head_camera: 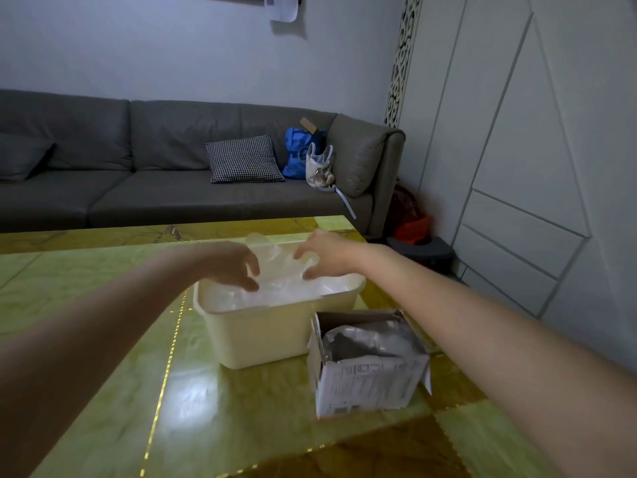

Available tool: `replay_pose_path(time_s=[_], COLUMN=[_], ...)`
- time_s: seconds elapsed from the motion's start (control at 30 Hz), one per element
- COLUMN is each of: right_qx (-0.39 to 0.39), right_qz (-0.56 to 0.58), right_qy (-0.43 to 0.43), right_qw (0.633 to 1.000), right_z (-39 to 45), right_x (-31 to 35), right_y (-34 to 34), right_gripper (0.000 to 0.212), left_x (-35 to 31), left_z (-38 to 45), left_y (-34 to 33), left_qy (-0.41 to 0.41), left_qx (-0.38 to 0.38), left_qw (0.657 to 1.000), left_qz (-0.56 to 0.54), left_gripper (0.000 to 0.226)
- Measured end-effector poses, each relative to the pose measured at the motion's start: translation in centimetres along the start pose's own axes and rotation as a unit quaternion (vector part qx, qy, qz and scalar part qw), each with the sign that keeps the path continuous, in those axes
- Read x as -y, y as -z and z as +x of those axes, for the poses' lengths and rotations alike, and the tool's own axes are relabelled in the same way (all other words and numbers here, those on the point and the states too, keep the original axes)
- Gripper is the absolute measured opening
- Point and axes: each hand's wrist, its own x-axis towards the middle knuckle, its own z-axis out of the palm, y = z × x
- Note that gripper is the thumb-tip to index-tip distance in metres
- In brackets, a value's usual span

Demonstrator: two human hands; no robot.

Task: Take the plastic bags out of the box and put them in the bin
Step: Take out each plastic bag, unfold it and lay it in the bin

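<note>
Left hand (238, 267) and right hand (325, 258), fingers curled, pinching clear crumpled plastic bags (279, 281) over cream rectangular plastic bin (262, 339). Risk: bags springing over rim once released.

Grey sofa (172, 188) along pale wall (172, 46), houndstooth cushion (244, 159), blue bag (295, 153) and small pale bag (320, 165) on its right end, white panelled cupboards (517, 150) at right beside fretwork screen (401, 60), glossy yellow-green marbled surface (103, 270) in foreground, dim even light.
</note>
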Motion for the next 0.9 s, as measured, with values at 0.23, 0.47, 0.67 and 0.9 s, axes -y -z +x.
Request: replay_pose_path(time_s=[0.23,0.47,0.67,0.9], right_qx=[0.094,0.025,-0.052,-0.048], right_qz=[-0.062,-0.082,0.000,0.054], right_qy=[-0.086,-0.123,-0.101,-0.082], right_qw=[0.990,0.989,0.994,0.994], right_z=[-8.7,-11.2,-11.0,-11.4], right_x=[0.3,-1.0,-0.8,-1.0], right_y=[1.4,-3.3,-2.9,-1.9], right_gripper=[0.030,0.003,0.027,0.022], left_x=[-7.2,-10.9,-11.2,-10.8], left_z=[-3.2,-3.3,-2.9,-2.7], left_y=[-0.2,-4.8,-5.3,-5.6], left_qy=[-0.126,-0.136,-0.122,-0.081], left_qx=[-0.132,-0.056,-0.089,-0.197], left_qw=[0.982,0.989,0.989,0.975], left_qz=[-0.048,-0.012,-0.010,-0.058], left_gripper=[0.026,0.031,0.030,0.014])
